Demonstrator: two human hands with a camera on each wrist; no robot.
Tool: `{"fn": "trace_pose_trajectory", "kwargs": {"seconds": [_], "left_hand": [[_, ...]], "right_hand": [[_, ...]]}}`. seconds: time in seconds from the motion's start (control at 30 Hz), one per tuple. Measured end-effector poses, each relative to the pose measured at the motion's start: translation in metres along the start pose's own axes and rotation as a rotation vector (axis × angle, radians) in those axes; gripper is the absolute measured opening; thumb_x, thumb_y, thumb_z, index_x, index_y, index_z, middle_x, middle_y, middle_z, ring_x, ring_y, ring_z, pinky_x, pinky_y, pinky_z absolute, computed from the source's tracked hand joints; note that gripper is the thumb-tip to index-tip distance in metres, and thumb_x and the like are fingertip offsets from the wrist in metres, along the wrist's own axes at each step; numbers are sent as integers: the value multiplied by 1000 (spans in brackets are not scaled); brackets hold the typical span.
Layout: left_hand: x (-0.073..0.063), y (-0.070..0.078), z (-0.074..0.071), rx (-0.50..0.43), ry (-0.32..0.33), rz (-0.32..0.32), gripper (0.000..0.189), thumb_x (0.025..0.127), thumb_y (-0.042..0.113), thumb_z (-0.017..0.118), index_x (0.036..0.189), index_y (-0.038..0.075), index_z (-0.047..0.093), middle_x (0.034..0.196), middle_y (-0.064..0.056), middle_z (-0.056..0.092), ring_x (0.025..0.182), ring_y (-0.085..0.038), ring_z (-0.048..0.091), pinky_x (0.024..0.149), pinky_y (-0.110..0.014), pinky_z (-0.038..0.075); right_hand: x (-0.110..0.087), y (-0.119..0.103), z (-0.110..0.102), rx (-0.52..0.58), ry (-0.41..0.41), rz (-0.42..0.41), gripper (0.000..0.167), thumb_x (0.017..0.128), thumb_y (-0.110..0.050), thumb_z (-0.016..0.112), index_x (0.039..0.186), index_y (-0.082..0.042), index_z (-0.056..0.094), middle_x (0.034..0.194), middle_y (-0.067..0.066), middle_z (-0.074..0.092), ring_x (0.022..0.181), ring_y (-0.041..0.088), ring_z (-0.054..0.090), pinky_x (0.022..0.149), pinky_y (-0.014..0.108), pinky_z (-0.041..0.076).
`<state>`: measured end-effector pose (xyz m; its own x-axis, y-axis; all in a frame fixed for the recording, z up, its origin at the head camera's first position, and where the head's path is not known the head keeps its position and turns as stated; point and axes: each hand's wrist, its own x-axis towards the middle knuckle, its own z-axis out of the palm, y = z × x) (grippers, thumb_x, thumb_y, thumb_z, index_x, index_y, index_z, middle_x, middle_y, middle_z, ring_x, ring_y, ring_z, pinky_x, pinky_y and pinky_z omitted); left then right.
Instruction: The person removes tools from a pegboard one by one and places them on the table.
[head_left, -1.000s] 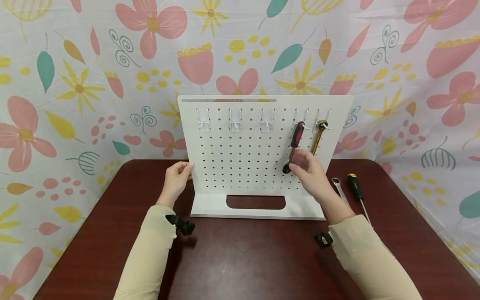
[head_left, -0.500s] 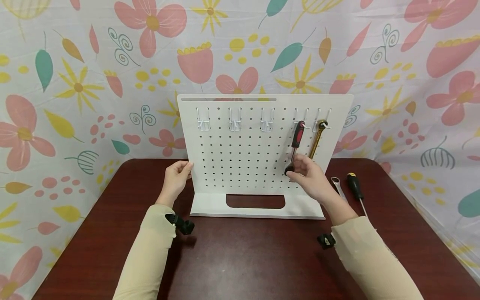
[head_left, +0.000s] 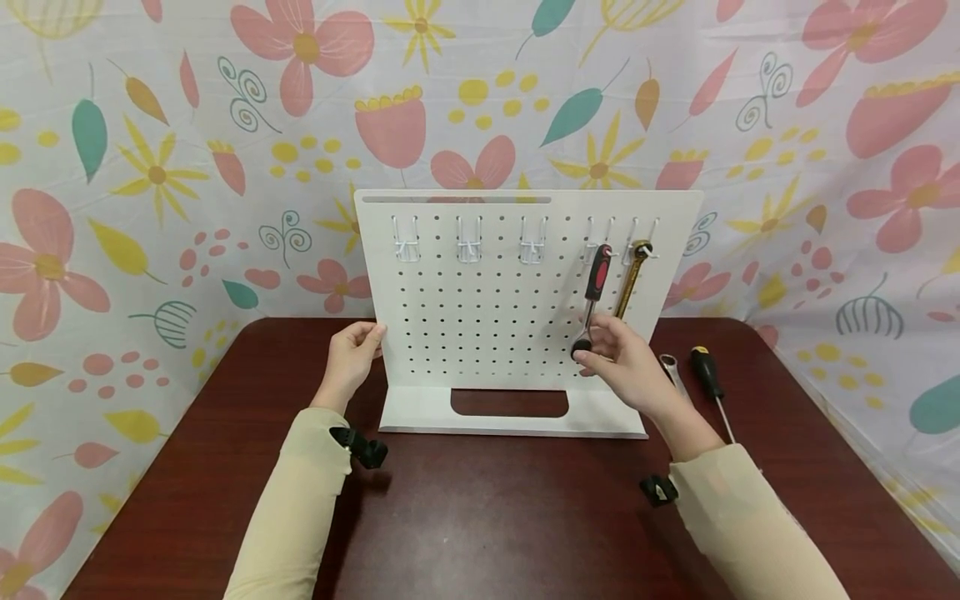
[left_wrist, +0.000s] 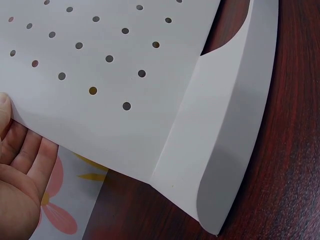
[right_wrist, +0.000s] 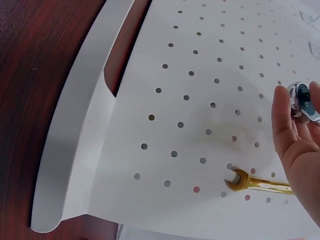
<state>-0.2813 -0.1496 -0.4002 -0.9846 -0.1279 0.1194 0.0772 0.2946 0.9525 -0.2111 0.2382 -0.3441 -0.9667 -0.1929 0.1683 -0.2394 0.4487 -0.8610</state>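
My left hand [head_left: 352, 358] pinches the left edge of a white pegboard [head_left: 480, 333] between thumb and fingers; the left wrist view shows the fingers [left_wrist: 42, 160] behind the panel. At the board's right side, my right hand [head_left: 626, 362] holds a ratchet wrench [head_left: 598, 273] by its round head, thumb in front. The ratchet's black and red handle points up, its top right at a white hook. In the right wrist view the ratchet head [right_wrist: 302, 100] sits between thumb and fingers. Beside it a gold combination wrench [head_left: 633, 275] hangs from the rightmost hook.
Several white wire hooks [head_left: 469, 248] line the board's upper part. On the table [head_left: 465, 508], right of the board, lie a silver wrench [head_left: 670, 367] and a black screwdriver [head_left: 705, 371] with a yellow end. A floral cloth [head_left: 480, 100] hangs behind.
My right hand has moved slightly downward with the ratchet's head, and the ratchet has shifted a little down and right. The left hand stays at the board's edge.
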Motion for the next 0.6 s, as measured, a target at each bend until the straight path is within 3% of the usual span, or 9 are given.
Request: {"fn": "trace_pose_trajectory", "kwargs": {"seconds": [0.13, 0.4, 0.6], "left_hand": [[0, -1, 1, -7, 0, -14, 40, 95, 39, 55, 108, 2, 64, 93, -10, 59, 93, -24, 62, 94, -45, 52], [0, -1, 1, -10, 2, -9, 39, 95, 37, 55, 107, 1, 64, 93, -10, 59, 92, -23, 62, 93, -44, 53], [0, 1, 1, -14, 7, -7, 37, 95, 35, 56, 106, 1, 64, 91, -10, 59, 90, -22, 62, 92, -44, 54]], "right_hand": [[-5, -2, 1, 17, 15, -27, 57, 93, -9, 61, 141, 2, 33, 116, 23, 56, 85, 0, 60, 72, 29, 59], [-16, -3, -2, 131, 1, -84, 55, 91, -3, 61, 138, 7, 34, 102, 5, 58, 82, 4, 64, 70, 36, 60], [-25, -5, -6, 112, 11, -99, 55, 92, -4, 61, 139, 6, 35, 98, -8, 57, 80, 3, 64, 68, 31, 60]]}}
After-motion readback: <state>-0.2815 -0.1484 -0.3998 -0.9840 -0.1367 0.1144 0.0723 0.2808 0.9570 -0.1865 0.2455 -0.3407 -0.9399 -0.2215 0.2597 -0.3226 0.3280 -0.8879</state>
